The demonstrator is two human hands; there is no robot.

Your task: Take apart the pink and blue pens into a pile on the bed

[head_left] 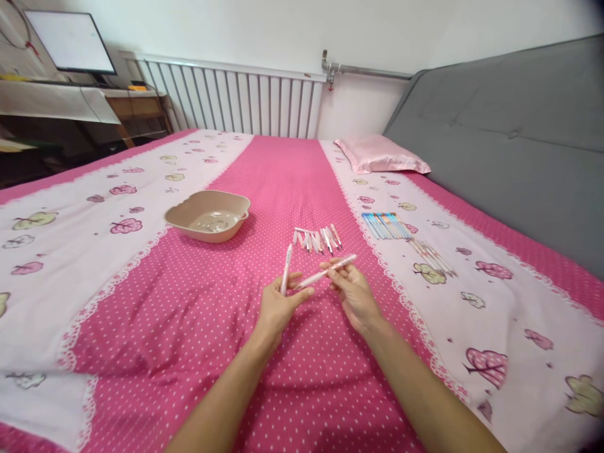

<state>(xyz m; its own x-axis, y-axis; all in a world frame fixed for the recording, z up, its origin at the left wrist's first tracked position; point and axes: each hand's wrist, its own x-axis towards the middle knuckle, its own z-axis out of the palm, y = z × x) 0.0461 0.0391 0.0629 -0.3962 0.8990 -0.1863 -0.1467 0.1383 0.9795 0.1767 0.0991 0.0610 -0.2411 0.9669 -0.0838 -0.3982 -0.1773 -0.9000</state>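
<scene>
From where I'm standing, far L beyond the hands: monitor on a desk. Closer, fwd-left of the hands, tan basin w/ a few small shiny bits inside; radiator behind it, by the wall. L hand – fingers partly curled, thumb out, has a near-upright pale pink pen. Slanted pen runs betw. the hands, low end at L fingertips; can't tell if L grips it too. Just past the hands, loose pens in a messy cluster on pink bedspread. R hand – thumb + fingers nearly closed, pinching slanted pen's upper part. Fwd-right of R hand: pillow (far), blue pens (nearer) in a neat row, then pale pens alongside. Far R: grey headboard.
</scene>
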